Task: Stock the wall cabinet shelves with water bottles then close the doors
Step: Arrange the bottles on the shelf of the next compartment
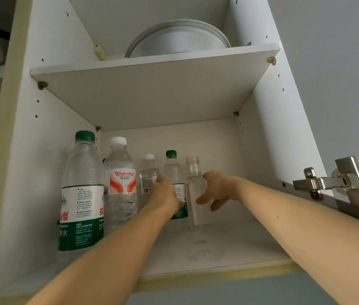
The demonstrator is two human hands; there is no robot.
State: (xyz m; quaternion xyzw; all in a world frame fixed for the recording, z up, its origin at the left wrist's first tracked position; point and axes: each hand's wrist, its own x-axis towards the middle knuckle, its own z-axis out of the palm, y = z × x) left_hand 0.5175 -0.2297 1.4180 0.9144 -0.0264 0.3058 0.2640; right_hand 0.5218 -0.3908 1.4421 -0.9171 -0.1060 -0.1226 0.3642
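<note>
— Where are your hands?

— Both are inside the wall cabinet [262, 119], over its lower shelf [229, 245]. My left hand [165, 194] wraps a small green-capped bottle [172, 170]. My right hand [216, 190] grips the uncapped clear bottle [194, 183] just right of it.

— And the other bottles?

— They stand left: a big green-capped bottle [81, 194] nearest, a white-capped Wahaha bottle [120, 183], then a small white-capped bottle [148, 172] farther back. White plates [178, 38] sit on the upper shelf.
</note>
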